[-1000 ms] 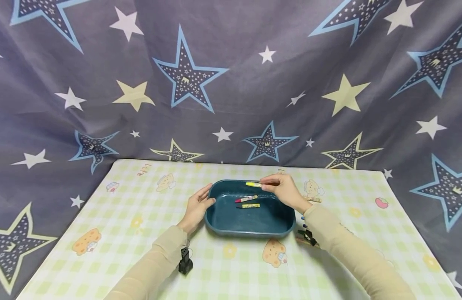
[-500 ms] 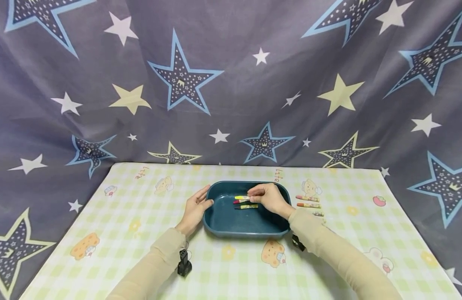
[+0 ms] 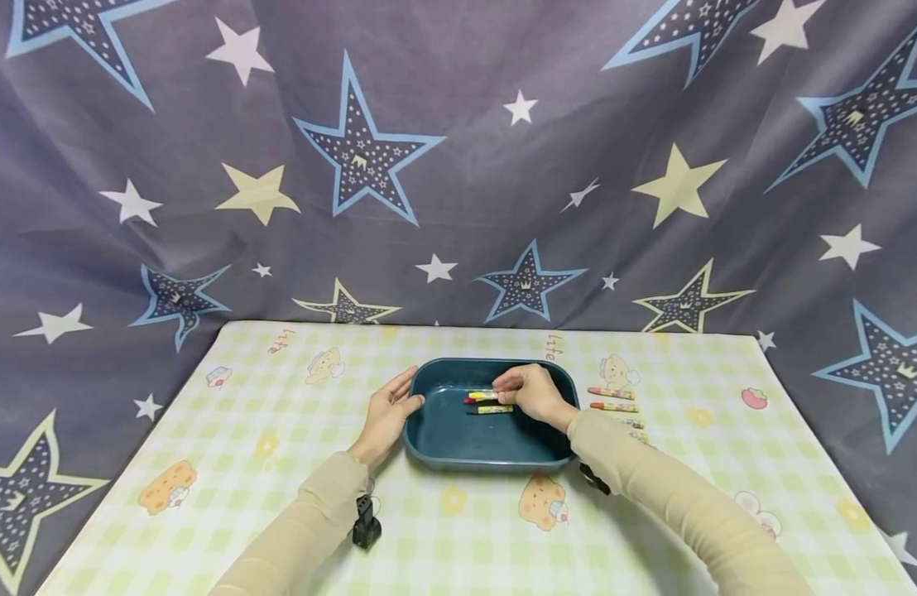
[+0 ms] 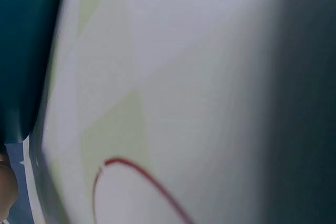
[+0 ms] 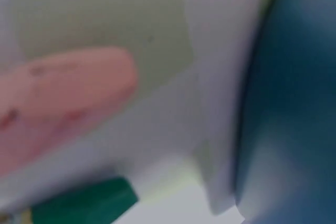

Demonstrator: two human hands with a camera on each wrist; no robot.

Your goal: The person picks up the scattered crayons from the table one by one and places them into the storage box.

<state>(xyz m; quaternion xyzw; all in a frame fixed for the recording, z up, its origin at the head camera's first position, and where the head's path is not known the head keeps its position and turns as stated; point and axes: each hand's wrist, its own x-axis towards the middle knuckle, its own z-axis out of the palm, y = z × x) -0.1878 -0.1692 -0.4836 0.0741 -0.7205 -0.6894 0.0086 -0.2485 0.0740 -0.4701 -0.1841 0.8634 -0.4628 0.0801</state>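
The yellow crayon (image 3: 479, 395) sits, from where I'm watching, just below and slightly right of the head view's centre, inside the blue-green tray (image 3: 481, 447). I have it pinched at its right end by the right hand (image 3: 531, 393), a hold that I judge leaves its tip free. A red-tipped crayon (image 3: 470, 401) and a dark crayon (image 3: 492, 409) lie just below it; whether it rests on either, I can't tell. Well apart, the left hand (image 3: 387, 414) holds the tray's left rim, thumb over it and fingers outside, probably steadying it. Right of the tray, a row of crayons (image 3: 613, 406) lies on the checked tablecloth (image 3: 458, 546), spaced so each seems easy to grasp singly; the sleeve (image 3: 674, 497) hides part.
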